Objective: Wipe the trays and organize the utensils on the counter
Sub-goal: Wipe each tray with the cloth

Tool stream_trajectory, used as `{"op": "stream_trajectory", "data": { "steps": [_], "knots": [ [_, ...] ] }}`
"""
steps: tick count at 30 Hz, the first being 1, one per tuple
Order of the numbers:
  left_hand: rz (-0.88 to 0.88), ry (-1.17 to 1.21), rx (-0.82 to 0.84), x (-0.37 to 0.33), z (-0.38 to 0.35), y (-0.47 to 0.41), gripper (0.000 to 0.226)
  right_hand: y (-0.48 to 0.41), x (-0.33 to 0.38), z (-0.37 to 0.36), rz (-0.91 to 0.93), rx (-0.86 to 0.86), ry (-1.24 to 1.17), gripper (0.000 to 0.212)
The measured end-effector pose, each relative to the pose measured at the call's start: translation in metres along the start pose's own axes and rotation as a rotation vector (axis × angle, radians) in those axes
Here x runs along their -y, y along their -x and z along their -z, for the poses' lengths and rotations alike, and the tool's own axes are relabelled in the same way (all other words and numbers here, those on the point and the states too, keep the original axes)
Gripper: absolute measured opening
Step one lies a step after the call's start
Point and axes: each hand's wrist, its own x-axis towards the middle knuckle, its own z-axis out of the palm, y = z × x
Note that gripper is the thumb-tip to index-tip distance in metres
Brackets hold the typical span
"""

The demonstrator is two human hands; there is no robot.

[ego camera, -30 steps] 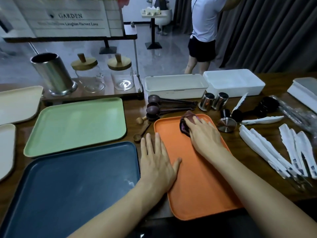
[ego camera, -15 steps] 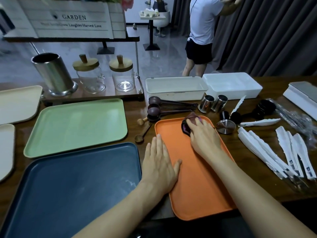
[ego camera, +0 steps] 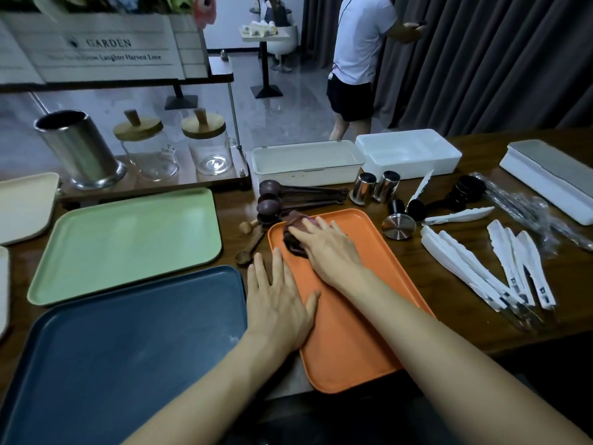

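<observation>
An orange tray point(ego camera: 359, 332) lies in front of me on the wooden counter. My right hand point(ego camera: 327, 248) presses a dark maroon cloth point(ego camera: 293, 232) onto the tray's far left corner, fingers spread flat over it. My left hand point(ego camera: 279, 300) lies flat on the tray's left rim, fingers straight. A dark blue tray point(ego camera: 122, 348) and a green tray point(ego camera: 128, 242) sit to the left. Dark wooden spoons point(ego camera: 288, 200) lie just beyond the orange tray. White wrapped utensils point(ego camera: 487, 271) are spread on the right.
A steel cylinder point(ego camera: 77, 149) and two lidded glass jars point(ego camera: 179, 146) stand on a low shelf at the back left. Two white bins point(ego camera: 356, 160), two small steel cups point(ego camera: 373, 187) and a tamper point(ego camera: 399, 224) sit behind. A person point(ego camera: 359, 59) stands beyond the counter.
My right hand has slid the cloth leftward along the far end of the orange tray. My left hand has stayed flat on the rim. The person behind has shifted.
</observation>
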Motion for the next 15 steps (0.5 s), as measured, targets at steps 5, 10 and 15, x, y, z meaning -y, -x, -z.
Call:
{"op": "stream_trajectory", "data": {
  "steps": [5,10,15],
  "knots": [
    [0.012,-0.064,0.005,0.000,0.004,0.003,0.091,0.014,-0.044,0.012,-0.241,-0.060,0.027,0.044],
    [-0.008,0.012,-0.024,0.002,0.000,0.003,0.085,0.024,-0.052,0.020,-0.202,-0.034,-0.027,0.045],
    [-0.023,0.063,-0.054,0.003,-0.001,0.003,0.075,0.078,-0.036,0.021,-0.136,0.006,-0.150,0.047]
  ]
}}
